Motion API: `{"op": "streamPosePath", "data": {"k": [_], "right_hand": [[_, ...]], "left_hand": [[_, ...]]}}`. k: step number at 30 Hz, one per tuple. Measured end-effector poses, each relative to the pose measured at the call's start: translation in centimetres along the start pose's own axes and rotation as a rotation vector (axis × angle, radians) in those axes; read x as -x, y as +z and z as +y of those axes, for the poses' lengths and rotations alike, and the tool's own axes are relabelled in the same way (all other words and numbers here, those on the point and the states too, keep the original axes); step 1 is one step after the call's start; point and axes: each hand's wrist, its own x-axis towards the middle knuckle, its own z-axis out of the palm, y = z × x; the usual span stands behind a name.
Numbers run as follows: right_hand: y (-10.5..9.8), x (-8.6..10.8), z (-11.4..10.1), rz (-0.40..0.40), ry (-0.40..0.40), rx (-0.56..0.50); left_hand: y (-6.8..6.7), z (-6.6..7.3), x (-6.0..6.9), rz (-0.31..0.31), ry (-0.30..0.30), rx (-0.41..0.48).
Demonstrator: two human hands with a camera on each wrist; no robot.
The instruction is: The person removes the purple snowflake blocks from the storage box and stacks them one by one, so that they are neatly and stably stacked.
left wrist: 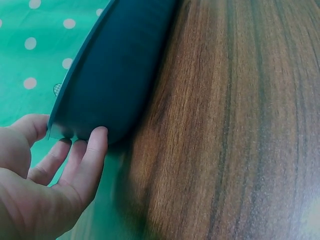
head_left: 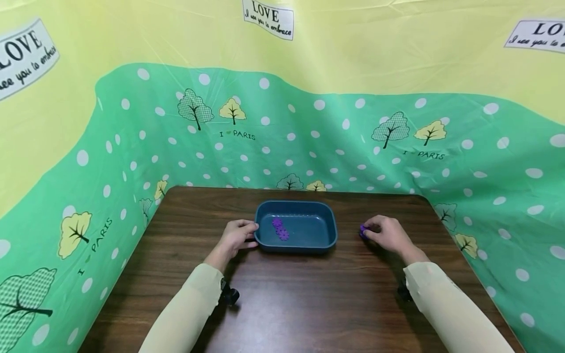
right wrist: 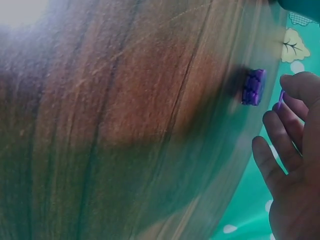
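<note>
Head view: I see a few purple flowers [head_left: 283, 234] lying in the blue tray [head_left: 311, 237], whose left end the left hand [head_left: 236, 237] pinches between thumb and fingers. The right hand [head_left: 390, 236] pinches a thin purple piece [right wrist: 281, 98] beside a small purple stack [right wrist: 253, 87] on the desk [head_left: 295, 299]; I'd judge the job partly done, piece and stack being outside the tray.

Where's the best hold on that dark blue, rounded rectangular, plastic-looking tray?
Pinch the short left wall of the tray at the rim, coming from the left; its raised edge probably suits thumb inside, fingers outside. The left hand holds that end.
</note>
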Motion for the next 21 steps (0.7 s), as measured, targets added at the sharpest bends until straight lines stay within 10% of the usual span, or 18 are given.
{"op": "streamPosePath", "data": {"k": [21], "right_hand": [[0.64,0.58,0.4,-0.002,-0.037,0.029]], "left_hand": [[0.08,0.0,0.16,0.004,0.0,-0.007]]}}
